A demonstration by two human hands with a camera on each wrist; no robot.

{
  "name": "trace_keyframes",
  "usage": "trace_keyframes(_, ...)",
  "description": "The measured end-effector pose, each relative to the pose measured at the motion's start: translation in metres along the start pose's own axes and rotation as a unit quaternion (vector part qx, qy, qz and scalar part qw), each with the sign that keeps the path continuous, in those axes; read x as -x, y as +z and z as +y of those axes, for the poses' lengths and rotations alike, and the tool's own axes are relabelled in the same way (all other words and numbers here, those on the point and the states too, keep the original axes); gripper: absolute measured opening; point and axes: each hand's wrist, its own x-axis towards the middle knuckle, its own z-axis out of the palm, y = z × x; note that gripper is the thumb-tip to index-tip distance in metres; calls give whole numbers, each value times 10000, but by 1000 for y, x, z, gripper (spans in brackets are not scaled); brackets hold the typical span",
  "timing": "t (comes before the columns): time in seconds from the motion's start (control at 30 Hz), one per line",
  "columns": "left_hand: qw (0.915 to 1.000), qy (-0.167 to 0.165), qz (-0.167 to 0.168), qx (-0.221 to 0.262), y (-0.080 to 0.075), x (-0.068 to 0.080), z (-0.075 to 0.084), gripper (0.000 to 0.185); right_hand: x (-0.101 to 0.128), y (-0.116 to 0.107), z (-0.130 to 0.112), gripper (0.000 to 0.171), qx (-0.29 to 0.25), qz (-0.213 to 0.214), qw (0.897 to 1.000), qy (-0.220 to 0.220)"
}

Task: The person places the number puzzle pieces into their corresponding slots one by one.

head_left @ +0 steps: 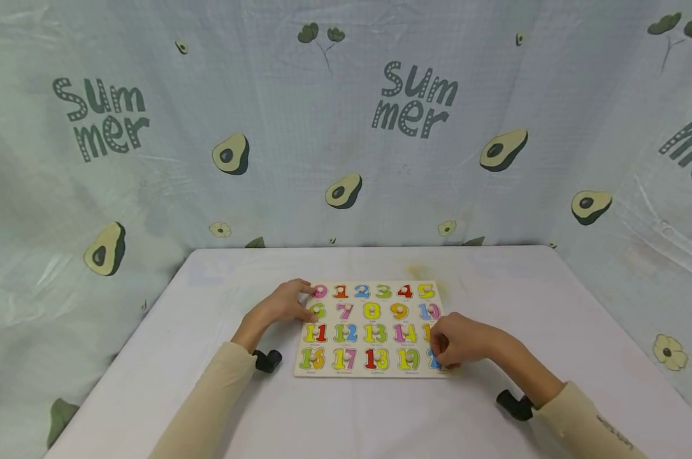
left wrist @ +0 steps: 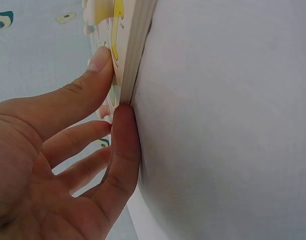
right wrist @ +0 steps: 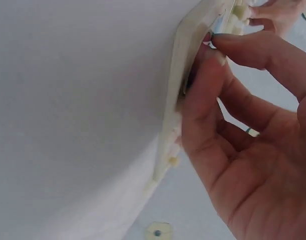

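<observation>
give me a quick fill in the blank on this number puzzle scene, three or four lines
1. The number puzzle board lies on a ___ table.
2. The left hand rests at the board's ___ edge.
3. The cloth backdrop shows avocados and the word ___.
4. The right hand covers the board's lower ___ corner.

Missing words: white; left; summer; right

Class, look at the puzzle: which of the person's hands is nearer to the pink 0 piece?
Left. The left hand rests at the board's top-left corner beside the 0 piece; the right hand is at the opposite, lower-right corner.
</observation>
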Motion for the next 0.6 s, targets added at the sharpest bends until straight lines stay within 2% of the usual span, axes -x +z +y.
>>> trace_keyframes(0.17,10000,62,-50,21,-1,0,1,70,3,1,-9,18,368,-142,9990,205)
trace_keyframes(0.43,9991,227,-167,-308,-1,9,-3,73,5,-5,-7,18,-140,-441,9989,92)
trace_keyframes(0.5,9988,333,-156,-311,-1,13,-7,75,9,-10,-5,19,-144,-335,9993,54)
trace_keyframes(0.6,9988,478,-61,-129,-1,19,-13,78,16,-21,1,20,43,98,9999,3)
